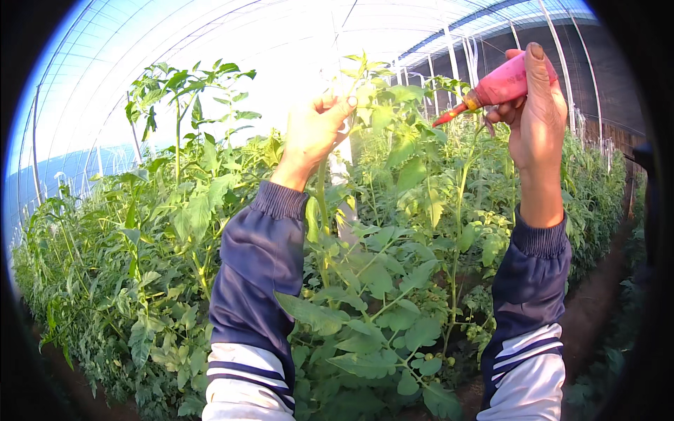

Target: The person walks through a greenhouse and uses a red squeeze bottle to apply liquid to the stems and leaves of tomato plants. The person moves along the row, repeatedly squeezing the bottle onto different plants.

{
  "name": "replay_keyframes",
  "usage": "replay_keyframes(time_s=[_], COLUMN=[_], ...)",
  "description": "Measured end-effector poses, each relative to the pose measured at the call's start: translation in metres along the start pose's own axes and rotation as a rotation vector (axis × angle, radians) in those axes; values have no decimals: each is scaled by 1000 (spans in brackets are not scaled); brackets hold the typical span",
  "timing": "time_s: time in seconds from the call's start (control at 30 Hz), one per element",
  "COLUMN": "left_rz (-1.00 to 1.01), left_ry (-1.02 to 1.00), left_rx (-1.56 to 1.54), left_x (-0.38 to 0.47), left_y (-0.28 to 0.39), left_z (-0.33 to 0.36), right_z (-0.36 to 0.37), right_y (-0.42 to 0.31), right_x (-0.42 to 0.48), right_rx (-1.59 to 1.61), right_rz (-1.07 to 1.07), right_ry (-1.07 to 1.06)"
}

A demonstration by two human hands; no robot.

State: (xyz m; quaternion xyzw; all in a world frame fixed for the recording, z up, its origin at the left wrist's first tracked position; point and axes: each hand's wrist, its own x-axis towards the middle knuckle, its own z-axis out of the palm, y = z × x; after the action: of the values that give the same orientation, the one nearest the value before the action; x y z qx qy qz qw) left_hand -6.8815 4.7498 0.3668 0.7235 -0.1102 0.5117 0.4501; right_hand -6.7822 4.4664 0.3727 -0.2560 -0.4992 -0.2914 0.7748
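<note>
Raised at the centre, my left hand (pixel 321 123) pinches the upper part of a tomato plant (pixel 322 200) between thumb and fingers; glare hides just what lies in the pinch. My right hand (pixel 537 105), raised at the upper right, is closed around a pink squeeze bottle (pixel 508 81). The bottle's red nozzle (pixel 450 114) points down and left, towards leaves right of my left hand. A yellow part shows at the neck. Whether the nozzle touches a leaf I cannot tell.
Dense tomato plants (pixel 195 210) stand on both sides, and a leafy branch (pixel 389 316) reaches up between my forearms. A few small round fruits hang low. Greenhouse posts (pixel 453 58) rise behind. A soil path (pixel 595 310) runs along the right.
</note>
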Motion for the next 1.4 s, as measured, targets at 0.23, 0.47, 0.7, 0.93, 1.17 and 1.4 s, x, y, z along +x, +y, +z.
replay_keyframes(time_s=[0.23,0.47,0.7,0.93,1.17,1.4], left_rz=[176,2,-188,-167,-177,-37], left_ry=[128,-183,-294,-152,-29,-36], left_rx=[200,-142,-711,-618,-534,-664], left_x=[-2,4,3,2,2,-2], left_y=[2,10,15,20,15,16], left_z=[6,5,-11,9,13,15], right_z=[98,136,139,138,124,120], right_y=[19,64,64,68,61,70], right_x=[-8,-16,-16,-11,-12,-6], right_rx=[312,197,274,144,-48,-155], right_rz=[-211,-317,-202,-531,-556,-580], right_ry=[-136,78,18,37,84,115])
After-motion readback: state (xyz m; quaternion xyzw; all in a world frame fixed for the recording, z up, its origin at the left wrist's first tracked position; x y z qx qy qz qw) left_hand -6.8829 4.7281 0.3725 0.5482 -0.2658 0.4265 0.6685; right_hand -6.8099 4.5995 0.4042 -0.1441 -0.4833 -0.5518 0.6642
